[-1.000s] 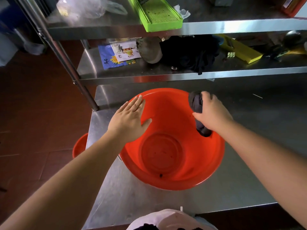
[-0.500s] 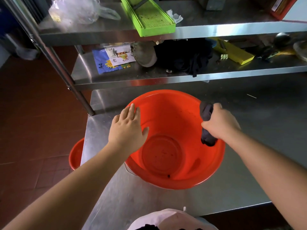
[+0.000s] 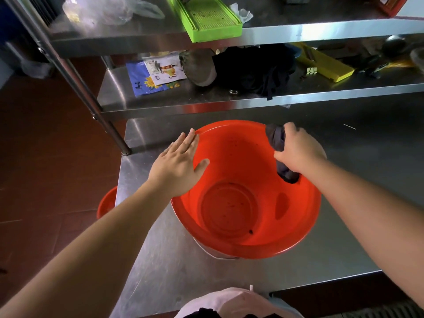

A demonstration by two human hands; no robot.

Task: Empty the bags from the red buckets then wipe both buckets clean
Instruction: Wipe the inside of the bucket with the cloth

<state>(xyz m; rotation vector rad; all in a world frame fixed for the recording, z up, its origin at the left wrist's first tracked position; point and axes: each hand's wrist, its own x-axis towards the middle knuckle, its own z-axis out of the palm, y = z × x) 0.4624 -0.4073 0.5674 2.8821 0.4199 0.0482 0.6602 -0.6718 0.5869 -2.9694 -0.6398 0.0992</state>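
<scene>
A red bucket (image 3: pixel 247 216) stands upright on the steel table (image 3: pixel 160 271), empty inside apart from dark specks on its bottom. My left hand (image 3: pixel 177 166) lies flat on its left rim, fingers spread. My right hand (image 3: pixel 296 150) is closed around a bunched dark cloth (image 3: pixel 278 143), pressing it against the inner right wall near the rim. A second red bucket (image 3: pixel 106 203) sits on the floor to the left, mostly hidden by the table edge.
Two steel shelves (image 3: pixel 229 106) overhang the back of the table, with a slanted post (image 3: pixel 75 83) at left. They carry a green tray (image 3: pixel 206 19), a clear plastic bag (image 3: pixel 103 10), packets (image 3: pixel 153 76), black fabric (image 3: pixel 254 70) and a yellow tool (image 3: pixel 325 65).
My right hand has slid the cloth back up along the bucket's right wall toward the far rim, after moving nearer half a second ago. My left hand stays on the left rim.
</scene>
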